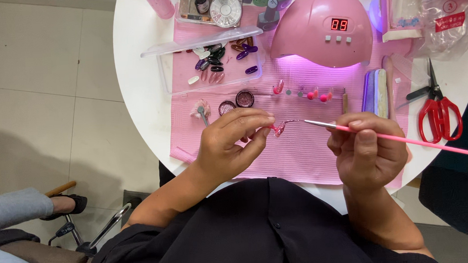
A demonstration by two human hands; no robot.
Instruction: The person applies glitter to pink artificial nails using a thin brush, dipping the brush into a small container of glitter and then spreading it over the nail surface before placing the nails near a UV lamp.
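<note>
The open room lies on the ribbed pink paper mat (304, 154) near the table's front edge, bare under and between the left hand (229, 145) and the right hand (368, 154). A long pink-handled fine brush (405, 139) held in the right hand bars the way across to the right. Behind, a clear strip holding painted nail tips (309, 94) and two small round glitter pots (236, 102) fence the mat's middle. Farther back the dome-shaped pink nail lamp (319, 28) and a clear plastic tray of loose false nails (214, 68) block the rear. Red-handled scissors (438, 113) and upright nail files (376, 89) crowd the right; the bare white round table (141, 93) seems passable on the left.
</note>
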